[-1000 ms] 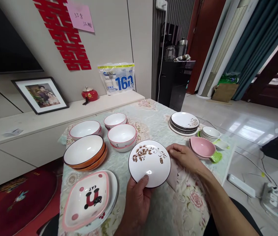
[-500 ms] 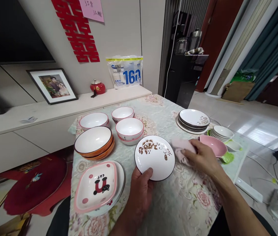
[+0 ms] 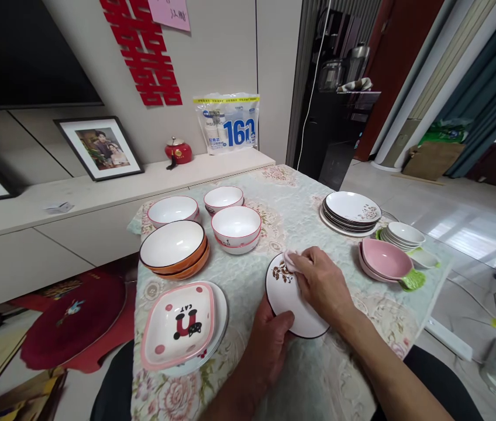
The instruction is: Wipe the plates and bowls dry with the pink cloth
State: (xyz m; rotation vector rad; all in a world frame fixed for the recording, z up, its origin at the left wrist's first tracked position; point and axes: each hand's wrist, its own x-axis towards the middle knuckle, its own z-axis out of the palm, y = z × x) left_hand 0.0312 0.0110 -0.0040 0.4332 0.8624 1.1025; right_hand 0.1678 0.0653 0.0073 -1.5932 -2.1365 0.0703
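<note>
A white plate with a dark rim and brown flowers is gripped at its near left edge by my left hand, thumb on top. Bunched in my right hand is a pale pink cloth, pressed against the plate's flowered upper part. My right hand covers much of the plate's right side. To the left lies a square pink-rimmed cat dish on top of round plates. Beyond it stand stacked orange bowls and white bowls with red rims.
At the table's right are a stack of flowered plates, pink bowls with a green leaf-shaped end, and small white bowls. A cabinet behind holds a framed photo, a red jar and a plastic package. Patterned cloth covers the table.
My right hand has moved left, bringing the cloth from beside the plate onto its face. The plate has shifted slightly right and nearer in view.
</note>
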